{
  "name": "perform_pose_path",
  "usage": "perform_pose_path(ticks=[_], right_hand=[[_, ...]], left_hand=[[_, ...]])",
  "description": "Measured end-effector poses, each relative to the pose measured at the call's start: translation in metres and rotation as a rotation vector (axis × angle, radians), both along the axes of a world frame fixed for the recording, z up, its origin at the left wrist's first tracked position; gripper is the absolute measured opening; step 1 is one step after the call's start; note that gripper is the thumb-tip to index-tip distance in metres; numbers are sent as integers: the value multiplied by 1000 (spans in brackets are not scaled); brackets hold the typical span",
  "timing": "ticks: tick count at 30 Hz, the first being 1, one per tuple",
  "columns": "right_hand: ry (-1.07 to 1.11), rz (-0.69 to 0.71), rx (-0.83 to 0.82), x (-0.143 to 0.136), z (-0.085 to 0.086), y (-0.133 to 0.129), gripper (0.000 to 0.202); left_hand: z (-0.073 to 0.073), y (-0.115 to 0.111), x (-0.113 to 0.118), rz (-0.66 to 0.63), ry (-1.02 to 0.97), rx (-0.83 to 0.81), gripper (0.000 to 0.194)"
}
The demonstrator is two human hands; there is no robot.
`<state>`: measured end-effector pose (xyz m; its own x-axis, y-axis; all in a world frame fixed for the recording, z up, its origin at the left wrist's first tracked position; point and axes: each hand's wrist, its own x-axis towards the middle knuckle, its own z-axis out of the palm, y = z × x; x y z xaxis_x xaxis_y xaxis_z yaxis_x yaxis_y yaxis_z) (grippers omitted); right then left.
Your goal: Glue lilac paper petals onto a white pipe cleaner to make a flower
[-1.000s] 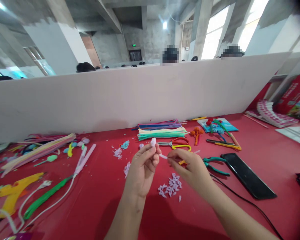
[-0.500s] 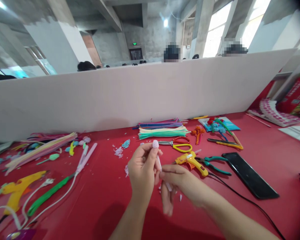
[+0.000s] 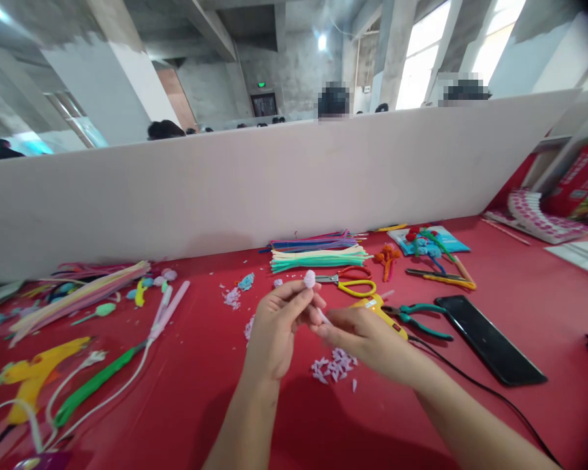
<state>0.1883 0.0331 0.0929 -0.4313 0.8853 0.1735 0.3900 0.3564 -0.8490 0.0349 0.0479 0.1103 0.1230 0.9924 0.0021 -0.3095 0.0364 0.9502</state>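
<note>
My left hand (image 3: 277,329) pinches a small fuzzy lilac ball (image 3: 309,279) between thumb and fingertips, its top showing above them. A pale lilac stem (image 3: 324,318), likely part of the same piece, slants down to my right hand (image 3: 362,336), whose thumb and fingers are closed on it. How ball and stem join is hidden by my fingers. Below the hands lies a pile of small pointed lilac fuzzy pieces (image 3: 334,367). Just behind them are scissors (image 3: 357,287) with a yellow and a red handle. My right hand partly covers a yellow glue gun (image 3: 372,303).
Green-handled pliers (image 3: 426,312) and a black phone (image 3: 490,339) lie to the right. Pipe cleaner bundles (image 3: 318,258) rest by the white partition (image 3: 255,189). On the left are another yellow glue gun (image 3: 34,372), a green-handled tool (image 3: 98,382) and white cords.
My right hand has moved slightly up and its lower fingers have curled in, uncovering the pile of lilac pieces. The stem now slants more to the right.
</note>
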Motion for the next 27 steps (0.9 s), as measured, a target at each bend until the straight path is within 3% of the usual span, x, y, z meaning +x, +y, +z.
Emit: perform_pose_path(ticks=[2, 7, 12, 14, 17, 19, 25, 27], right_hand=[[-66, -26, 37, 3, 1, 1, 40], [-26, 134, -139, -3, -6, -2, 37], [-90, 39, -3, -7, -10, -3, 30], [-28, 103, -120, -4, -9, -3, 29], [157, 234, -430, -1, -9, -1, 28], [219, 255, -531, 0, -10, 0, 29], [123, 357, -478, 2, -7, -1, 26], [61, 284, -350, 5, -1, -1, 28]], left_hand=[[-1, 1, 0, -12, 2, 0, 12], [-1, 3, -3, 38, -122, 6, 5], [2, 3, -3, 19, -105, -12, 8], [2, 2, -2, -9, -93, -21, 9], [2, 2, -2, -15, -104, -45, 9], [2, 3, -4, 13, -98, -44, 12], [2, 0, -6, -5, -2, 0, 10], [3, -3, -4, -17, 54, 13, 9]])
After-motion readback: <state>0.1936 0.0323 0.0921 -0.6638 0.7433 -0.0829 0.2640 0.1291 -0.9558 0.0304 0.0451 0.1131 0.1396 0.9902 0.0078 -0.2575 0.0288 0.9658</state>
